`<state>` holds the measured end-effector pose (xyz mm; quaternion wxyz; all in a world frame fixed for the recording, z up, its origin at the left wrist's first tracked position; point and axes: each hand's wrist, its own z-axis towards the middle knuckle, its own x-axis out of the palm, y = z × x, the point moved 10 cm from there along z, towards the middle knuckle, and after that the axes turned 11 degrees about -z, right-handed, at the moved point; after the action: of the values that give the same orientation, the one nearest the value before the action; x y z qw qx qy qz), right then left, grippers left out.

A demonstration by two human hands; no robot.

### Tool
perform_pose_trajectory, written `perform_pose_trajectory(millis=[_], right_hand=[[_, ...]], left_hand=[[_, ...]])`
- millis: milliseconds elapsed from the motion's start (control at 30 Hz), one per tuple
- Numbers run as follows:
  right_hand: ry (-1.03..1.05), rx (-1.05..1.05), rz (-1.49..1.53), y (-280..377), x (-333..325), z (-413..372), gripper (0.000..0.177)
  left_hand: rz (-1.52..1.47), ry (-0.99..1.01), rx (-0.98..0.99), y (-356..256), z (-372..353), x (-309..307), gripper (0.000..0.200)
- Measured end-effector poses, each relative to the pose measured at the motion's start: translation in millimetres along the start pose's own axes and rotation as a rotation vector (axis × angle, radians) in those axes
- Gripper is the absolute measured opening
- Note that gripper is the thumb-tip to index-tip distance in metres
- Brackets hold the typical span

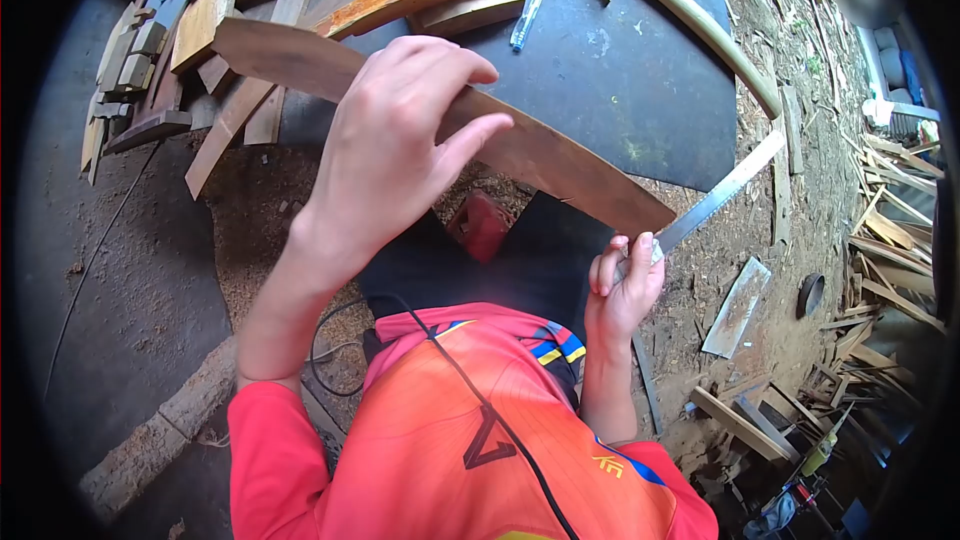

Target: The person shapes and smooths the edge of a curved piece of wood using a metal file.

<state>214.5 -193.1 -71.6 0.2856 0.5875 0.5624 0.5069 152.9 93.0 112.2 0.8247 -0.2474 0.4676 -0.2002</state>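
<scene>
A long brown wooden board [560,165] with angled ends slants across the view in front of my body. My left hand [400,130] lies over its upper part, with thumb and fingers curved round the near edge and gripping it. My right hand [628,280] is closed on the pale handle of a saw or toothed blade [722,190]. The blade points up and to the right, just beside the board's lower right end; whether it touches the board I cannot tell.
A dark table [650,90] bears a hammer [700,25], a blue pen [533,5] and cut wood pieces [400,0]. Scrap wood [895,240] is heaped at the right. A metal-grey strip [737,308] lies on the ground. A log [160,430] lies lower left.
</scene>
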Motion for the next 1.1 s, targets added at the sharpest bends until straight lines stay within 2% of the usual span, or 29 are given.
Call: perform_pose_trajectory(millis=[100,133,167,233,300,333,433,467,500,600,733,833,967,1100], right_hand=[[-0.003,-0.007,0.016,-2,-3,-5,0.019],[-0.008,0.003,0.019,-3,-4,-8,0.019],[-0.014,0.014,0.022,-4,-4,-10,0.020],[-0.013,0.031,0.029,-6,-4,-12,0.021],[-0.001,0.043,0.035,-7,-5,-13,0.022],[0.010,0.039,0.022,-7,-4,-11,0.022],[0.038,0.023,-0.056,-4,-5,-3,0.020],[0.048,0.013,-0.106,-3,-5,0,0.017],[0.064,0.006,-0.150,-4,-4,3,0.015],[0.118,0.009,-0.209,-6,-12,12,0.014],[0.182,0.012,-0.217,-3,-3,16,0.014],[0.180,0.022,-0.300,-4,-6,17,0.021],[0.162,0.046,-0.368,-8,-6,18,0.024],[0.155,0.042,-0.397,-9,-5,19,0.023]], left_hand=[[-0.087,-0.241,0.078,-9,-13,-11,0.025],[-0.190,-0.379,0.081,-4,-26,-14,0.019],[-0.257,-0.436,0.038,2,-44,-11,0.012],[-0.519,-0.546,-0.208,20,-84,9,0.012],[-0.692,-0.461,-0.487,42,-112,42,0.019],[-0.776,-0.395,-0.591,52,-120,57,0.032],[-1.187,-0.438,-0.806,76,-132,83,0.043],[-1.243,-0.426,-0.810,79,-127,84,0.055],[-1.284,-0.420,-0.816,83,-123,84,0.056],[-1.378,-0.370,-0.838,91,-115,84,0.055],[-1.271,-0.419,-0.834,91,-114,78,0.033],[-1.234,-0.342,-0.875,99,-125,81,0.032],[-1.209,-0.416,-0.873,103,-137,78,0.031],[-1.231,-0.457,-0.952,111,-154,89,0.032]])
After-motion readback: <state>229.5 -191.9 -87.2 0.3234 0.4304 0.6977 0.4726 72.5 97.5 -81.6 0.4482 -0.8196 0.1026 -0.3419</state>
